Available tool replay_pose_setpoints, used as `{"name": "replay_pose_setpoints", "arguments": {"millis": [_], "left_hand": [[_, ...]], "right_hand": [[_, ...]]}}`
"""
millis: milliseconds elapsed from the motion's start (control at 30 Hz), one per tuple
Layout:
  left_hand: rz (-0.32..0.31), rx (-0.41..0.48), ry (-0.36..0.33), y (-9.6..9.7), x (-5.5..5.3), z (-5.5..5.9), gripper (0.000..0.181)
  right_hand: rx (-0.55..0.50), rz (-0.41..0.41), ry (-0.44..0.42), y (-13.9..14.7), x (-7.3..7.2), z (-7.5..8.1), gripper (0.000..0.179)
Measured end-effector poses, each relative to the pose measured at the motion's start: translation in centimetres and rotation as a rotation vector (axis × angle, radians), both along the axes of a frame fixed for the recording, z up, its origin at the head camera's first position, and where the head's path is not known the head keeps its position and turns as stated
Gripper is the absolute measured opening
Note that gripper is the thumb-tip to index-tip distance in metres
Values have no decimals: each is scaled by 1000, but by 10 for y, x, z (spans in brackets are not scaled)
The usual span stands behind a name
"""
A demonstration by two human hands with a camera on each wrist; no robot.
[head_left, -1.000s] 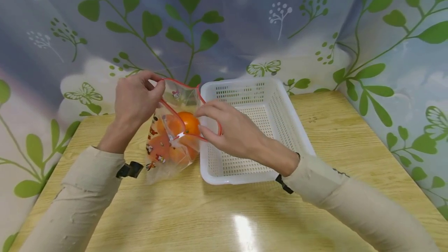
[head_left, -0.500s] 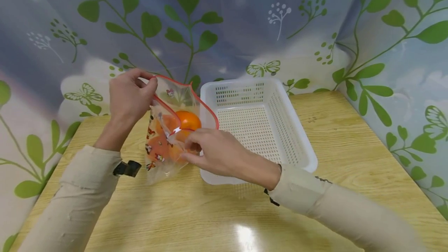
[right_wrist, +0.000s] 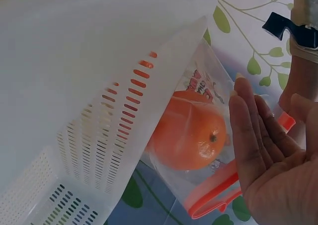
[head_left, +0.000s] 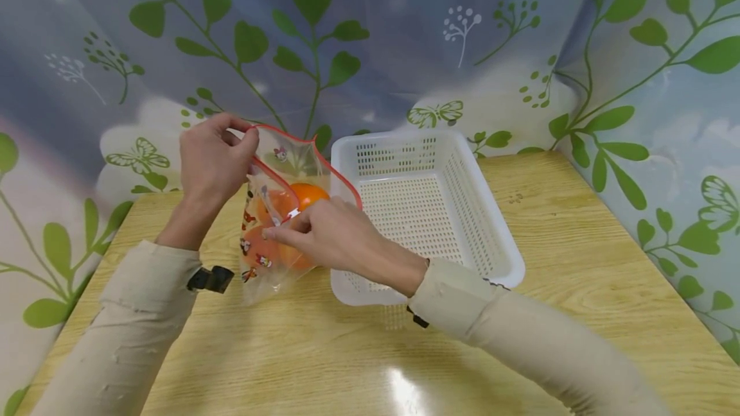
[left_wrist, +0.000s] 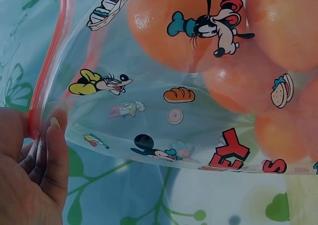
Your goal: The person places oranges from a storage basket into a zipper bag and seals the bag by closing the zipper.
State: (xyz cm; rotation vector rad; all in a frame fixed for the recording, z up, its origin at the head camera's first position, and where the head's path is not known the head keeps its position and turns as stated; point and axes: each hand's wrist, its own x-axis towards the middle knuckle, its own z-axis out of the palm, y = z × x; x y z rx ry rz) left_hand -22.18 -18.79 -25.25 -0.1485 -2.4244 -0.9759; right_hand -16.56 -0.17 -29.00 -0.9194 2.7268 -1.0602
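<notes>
A clear zip bag [head_left: 276, 282] with a red zip edge and cartoon prints stands on the table, holding several oranges [head_left: 308, 193]. My left hand [head_left: 212, 156] pinches the bag's upper left corner at the red edge. In the left wrist view, thumb and fingers [left_wrist: 57, 135] meet at that edge. The bag's mouth gapes. My right hand [head_left: 338, 233] is at the bag's front right, beside the white zip slider [head_left: 293, 213]. Its fingers [right_wrist: 243, 130] look straight in the right wrist view, the thumb apart. It partly hides the oranges.
A white perforated plastic basket [head_left: 494, 210] stands right of the bag, close against it, under my right forearm. The wooden table [head_left: 289, 358] reaches back to a leaf-patterned cloth [head_left: 399, 50]. My wrists wear dark straps [head_left: 211, 279].
My right hand has moved left and down from the mouth's right edge to the slider. My left hand has drawn the corner slightly left, then stayed put.
</notes>
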Motion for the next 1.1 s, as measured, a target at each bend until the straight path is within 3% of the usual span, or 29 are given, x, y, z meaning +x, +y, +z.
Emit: {"name": "replay_pose_setpoints", "arguments": {"millis": [100, 233, 400, 600, 800, 900, 1100], "left_hand": [[5, 4, 8, -3, 0, 0, 23], [7, 25, 5, -6, 0, 1, 24], [-6, 116, -29, -12, 0, 3, 22], [-53, 333, -119, -22, -1, 3, 18], [-80, 648, -203, -31, 0, 5, 18], [-83, 785, -207, -35, 1, 5, 20], [-117, 961, -199, -39, 6, 4, 23]], "right_hand": [[6, -13, -17, -1, -2, 1, 47], [18, -13, -3, -2, -4, 3, 55], [45, -22, 24, -1, -8, 6, 50], [106, -77, 39, 1, -15, 9, 45], [112, -91, 27, 5, -23, 6, 43], [97, -104, 36, 6, -27, 5, 38], [87, -141, 55, 6, -36, 5, 38]]}}
